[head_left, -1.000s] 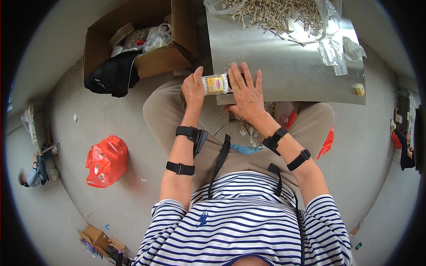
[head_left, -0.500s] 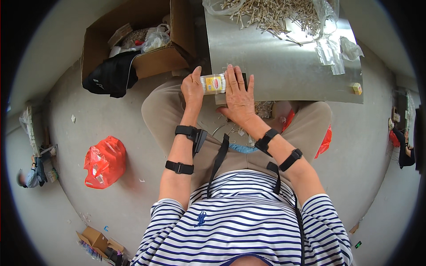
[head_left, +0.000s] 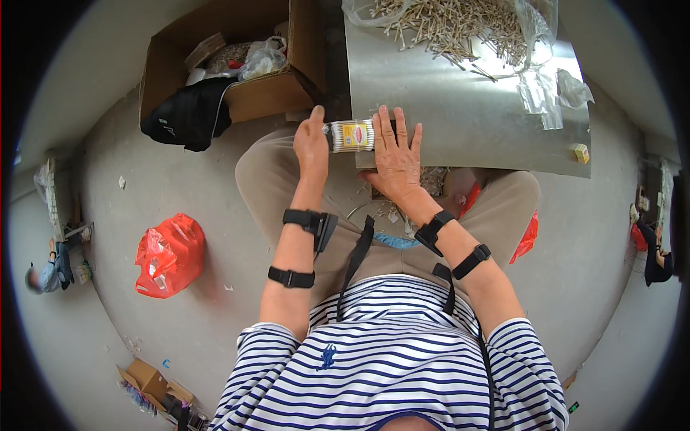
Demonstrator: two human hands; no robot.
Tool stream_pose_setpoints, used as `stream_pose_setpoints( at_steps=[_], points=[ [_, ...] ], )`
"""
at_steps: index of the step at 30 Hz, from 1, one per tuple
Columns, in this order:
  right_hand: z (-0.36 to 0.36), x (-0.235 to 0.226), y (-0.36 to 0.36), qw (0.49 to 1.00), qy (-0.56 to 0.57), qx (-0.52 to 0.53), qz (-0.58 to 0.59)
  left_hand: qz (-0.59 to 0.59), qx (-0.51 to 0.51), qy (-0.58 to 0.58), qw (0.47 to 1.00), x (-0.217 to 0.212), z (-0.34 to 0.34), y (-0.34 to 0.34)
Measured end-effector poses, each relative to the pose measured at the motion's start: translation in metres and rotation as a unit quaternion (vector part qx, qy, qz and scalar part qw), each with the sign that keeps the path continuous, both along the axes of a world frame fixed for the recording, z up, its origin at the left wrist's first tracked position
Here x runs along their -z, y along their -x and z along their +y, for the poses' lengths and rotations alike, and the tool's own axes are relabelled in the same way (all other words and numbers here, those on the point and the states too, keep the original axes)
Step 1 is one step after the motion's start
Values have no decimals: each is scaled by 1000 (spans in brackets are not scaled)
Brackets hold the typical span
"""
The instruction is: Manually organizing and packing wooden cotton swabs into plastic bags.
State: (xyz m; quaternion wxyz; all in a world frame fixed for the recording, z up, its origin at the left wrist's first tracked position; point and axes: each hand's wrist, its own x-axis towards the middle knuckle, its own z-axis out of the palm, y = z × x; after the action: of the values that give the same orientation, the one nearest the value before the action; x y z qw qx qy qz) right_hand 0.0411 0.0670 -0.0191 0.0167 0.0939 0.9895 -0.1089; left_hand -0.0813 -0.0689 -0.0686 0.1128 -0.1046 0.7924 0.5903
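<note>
A small clear-wrapped pack of cotton swabs [head_left: 352, 136] with a yellow label lies crosswise between my hands, by the near left edge of the metal table [head_left: 460, 136]. Closed around the gathered left end of its plastic is my left hand [head_left: 312, 147], thumb pointing away from me. My right hand [head_left: 397, 154] lies flat with its fingers stretched out, touching the pack's right end, which it partly covers. Loose cotton swabs [head_left: 460, 29] are heaped at the table's far side.
Clear plastic bags [head_left: 543, 97] and a small yellow box [head_left: 581, 153] rest on the table's right. An open cardboard box [head_left: 266, 100], a black cloth [head_left: 190, 118] over its rim, stands at far left. A red plastic bag [head_left: 171, 255] sits on the floor; people are at both sides.
The pack and both hands sit slightly farther right in view. More of the pack's left plastic end shows beside my left hand. The whole scene has shifted a little.
</note>
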Motion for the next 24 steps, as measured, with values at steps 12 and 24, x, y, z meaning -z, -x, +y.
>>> stream_pose_setpoints(
  at_steps=[12,24],
  points=[
    [1,-1,0,1000,9,6,-3,-184,-160,-330,912,-25,28,-57],
    [1,5,2,1000,-4,2,6,-175,-200,-384,884,-21,38,-51]
  ],
)
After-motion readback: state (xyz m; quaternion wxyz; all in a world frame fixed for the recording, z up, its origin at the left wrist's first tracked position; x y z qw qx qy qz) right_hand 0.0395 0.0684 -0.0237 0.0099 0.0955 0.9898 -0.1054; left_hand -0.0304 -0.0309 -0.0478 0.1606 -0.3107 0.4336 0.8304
